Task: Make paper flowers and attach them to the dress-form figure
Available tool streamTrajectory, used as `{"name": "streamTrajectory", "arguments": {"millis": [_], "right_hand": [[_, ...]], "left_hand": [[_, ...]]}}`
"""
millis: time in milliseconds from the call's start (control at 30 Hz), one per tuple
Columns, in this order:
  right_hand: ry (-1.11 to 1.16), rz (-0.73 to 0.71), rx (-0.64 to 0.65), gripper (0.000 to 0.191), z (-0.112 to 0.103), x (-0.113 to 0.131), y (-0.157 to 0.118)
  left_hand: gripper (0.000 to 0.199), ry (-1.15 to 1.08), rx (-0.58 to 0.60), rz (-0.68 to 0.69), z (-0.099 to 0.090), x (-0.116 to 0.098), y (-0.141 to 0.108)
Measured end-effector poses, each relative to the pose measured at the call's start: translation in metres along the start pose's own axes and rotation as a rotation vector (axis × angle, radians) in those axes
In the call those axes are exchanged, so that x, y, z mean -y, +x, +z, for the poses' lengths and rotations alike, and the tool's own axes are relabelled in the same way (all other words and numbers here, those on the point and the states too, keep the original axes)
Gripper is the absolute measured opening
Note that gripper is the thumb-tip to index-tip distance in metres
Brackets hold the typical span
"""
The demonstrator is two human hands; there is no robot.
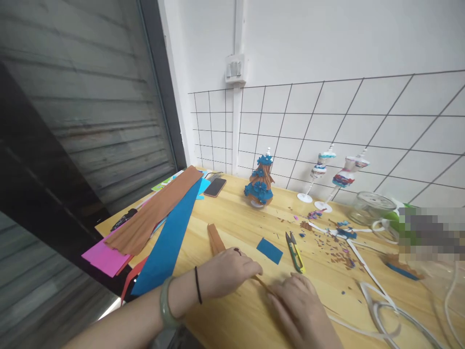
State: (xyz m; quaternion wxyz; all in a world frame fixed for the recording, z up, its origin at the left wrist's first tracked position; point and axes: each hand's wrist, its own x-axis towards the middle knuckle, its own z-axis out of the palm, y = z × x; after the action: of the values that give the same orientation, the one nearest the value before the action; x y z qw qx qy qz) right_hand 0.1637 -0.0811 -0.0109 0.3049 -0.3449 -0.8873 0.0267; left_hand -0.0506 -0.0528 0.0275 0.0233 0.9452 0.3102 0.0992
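A narrow strip of brown crepe paper (pixel 216 238) runs along the table and passes beneath my left hand (pixel 230 272), whose fingers are closed on it. The strip's thin end shows between my two hands. My right hand (pixel 300 308), fingers curled, grips that end; its fingertips are partly hidden. Just beyond the hands lies a blue paper rectangle (pixel 270 250). To its right are thread snips (pixel 295 253) with green and yellow handles. Further back stands a small dress form (pixel 259 186) covered in brown ruffles and blue paper flowers.
Brown crepe paper (pixel 156 213), a long blue sheet (pixel 169 242) and pink paper (pixel 105 254) lie at left near a phone (pixel 215 187). Two more dress forms (pixel 318 172) stand along the wire grid. Paper scraps (pixel 336 249), white strips (pixel 374 276) and a glass jar (pixel 370 208) occupy the right.
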Motion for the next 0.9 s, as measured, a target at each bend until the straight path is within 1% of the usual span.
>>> {"name": "streamTrajectory", "arguments": {"millis": [100,200,267,400,467,533,600,633,700,767,833,900], "right_hand": [[0.055,0.080,-0.005,0.014,0.003,-0.004,-0.003],[0.063,0.089,-0.006,0.014,0.004,-0.010,-0.005],[0.072,0.105,-0.001,0.015,0.004,-0.012,-0.005],[0.124,0.189,0.022,0.019,0.005,-0.011,-0.006],[0.166,0.245,0.028,0.020,0.006,-0.009,-0.006],[0.220,0.325,0.016,0.020,0.008,-0.009,-0.007],[0.286,0.426,-0.032,0.018,0.011,-0.009,-0.008],[0.322,0.488,-0.077,0.018,0.013,-0.010,-0.008],[0.431,0.626,-0.187,0.025,0.018,-0.012,-0.008],[0.601,0.769,-0.305,0.034,0.021,-0.016,-0.009],[0.814,0.872,-0.372,0.039,0.023,-0.021,-0.009],[0.987,0.935,-0.415,0.042,0.021,-0.025,-0.009]], "left_hand": [[0.018,-0.030,0.023,-0.086,0.001,0.012,-0.004],[0.018,-0.063,0.054,-0.186,-0.003,0.025,-0.013],[0.019,-0.095,0.044,-0.263,-0.010,0.033,-0.022],[0.021,-0.141,0.031,-0.405,-0.028,0.050,-0.043],[0.021,-0.178,0.034,-0.474,-0.036,0.059,-0.055],[0.017,-0.244,0.031,-0.587,-0.041,0.068,-0.067],[0.014,-0.374,0.002,-0.720,-0.044,0.076,-0.076],[0.014,-0.446,-0.011,-0.762,-0.044,0.080,-0.080],[0.015,-0.548,-0.029,-0.788,-0.042,0.086,-0.085],[0.021,-0.594,-0.039,-0.785,-0.036,0.091,-0.087],[0.030,-0.653,-0.056,-0.809,-0.027,0.094,-0.087],[0.035,-0.716,-0.080,-0.858,-0.015,0.097,-0.084]]}}
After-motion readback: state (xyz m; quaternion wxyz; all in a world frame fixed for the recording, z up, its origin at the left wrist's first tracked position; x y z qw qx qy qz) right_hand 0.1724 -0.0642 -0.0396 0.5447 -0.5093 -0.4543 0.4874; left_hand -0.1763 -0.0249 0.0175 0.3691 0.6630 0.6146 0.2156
